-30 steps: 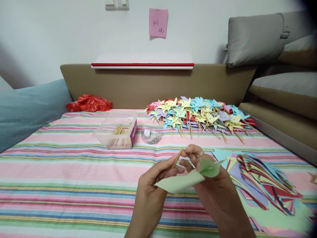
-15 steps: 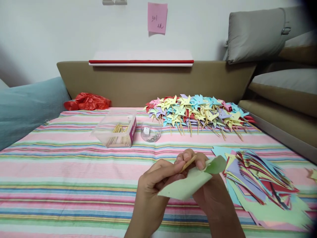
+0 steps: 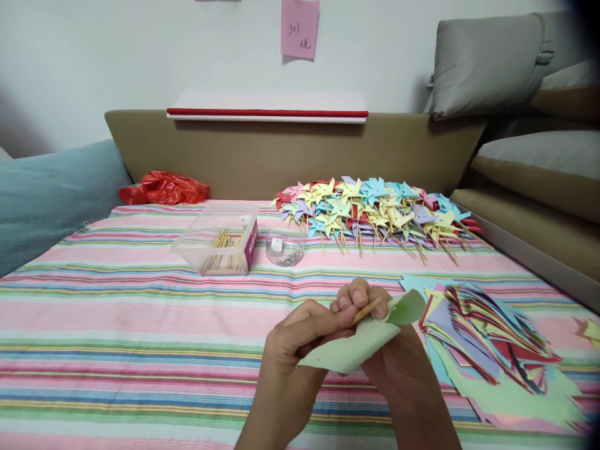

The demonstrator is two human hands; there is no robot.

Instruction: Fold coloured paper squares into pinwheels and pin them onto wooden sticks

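My left hand (image 3: 300,350) pinches a thin wooden stick (image 3: 366,310) between thumb and fingers. My right hand (image 3: 398,365) grips a light green paper pinwheel piece (image 3: 359,340), its fingers curled at the folded centre where the stick meets the paper. Both hands are held together low in the middle, above the striped cloth (image 3: 140,325). One green flap (image 3: 407,307) sticks out to the right of my fingers.
A heap of finished coloured pinwheels (image 3: 370,212) lies at the back. A clear box of sticks (image 3: 220,244) and a small clear cup of pins (image 3: 285,249) stand left of it. A stack of cut coloured paper (image 3: 492,337) lies right. A red bag (image 3: 164,187) lies far left.
The stick has tipped from nearly upright to lying slantwise against the paper's centre. My hands have drawn closer together and the view has dropped slightly.
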